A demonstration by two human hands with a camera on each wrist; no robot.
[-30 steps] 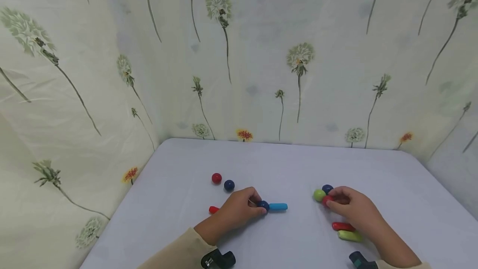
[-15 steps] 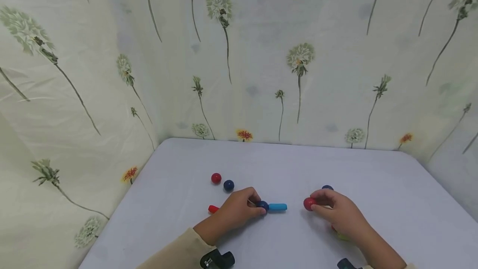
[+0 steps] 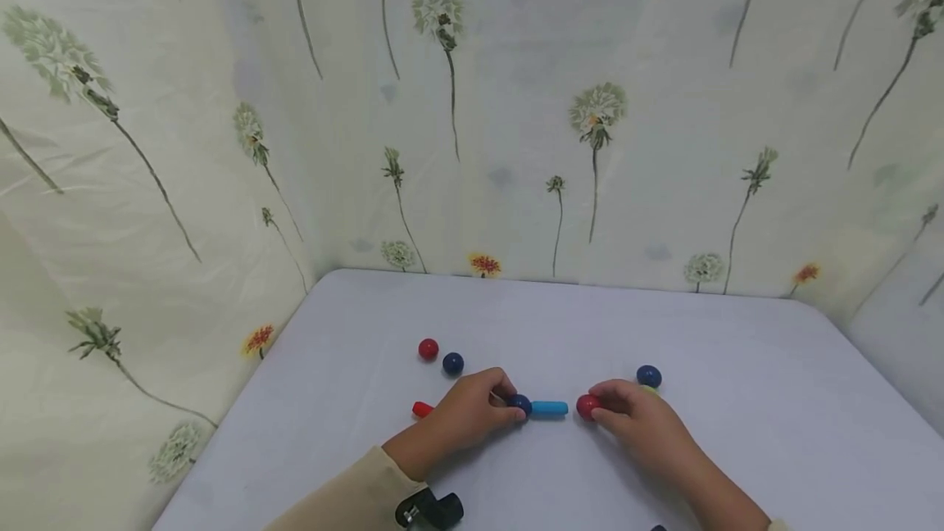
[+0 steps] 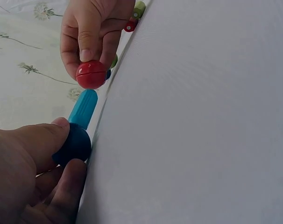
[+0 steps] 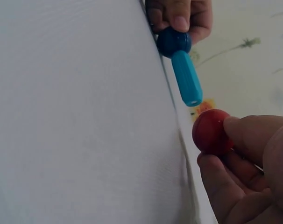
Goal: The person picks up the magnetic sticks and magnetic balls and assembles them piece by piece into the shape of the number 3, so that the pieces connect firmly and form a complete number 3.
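Note:
My left hand [image 3: 472, 408] pinches a dark blue ball [image 4: 75, 145] between thumb and fingers. From that ball a light blue rod [image 3: 549, 408] sticks out to the right, joined to it end-on. My right hand [image 3: 645, 424] holds a red ball [image 3: 587, 407] by thumb and fingertips, just past the rod's free end. A small gap shows between rod and red ball in the right wrist view, where the rod's end face [image 5: 194, 102] has a pale dot. A red rod [image 3: 423, 410] pokes out behind the left hand, its other end hidden.
Another red ball [image 3: 428, 349] and a dark blue ball [image 3: 453, 364] lie behind my left hand. Beyond my right hand are a dark blue ball [image 3: 649, 376] and a mostly hidden green ball [image 3: 649, 389]. Red [image 4: 130, 25] and green [image 4: 139, 9] rods show in the left wrist view.
My right hand has taken the red ball from beside the green and blue balls and carried it left to the light blue rod's end. My left hand has stayed in place.

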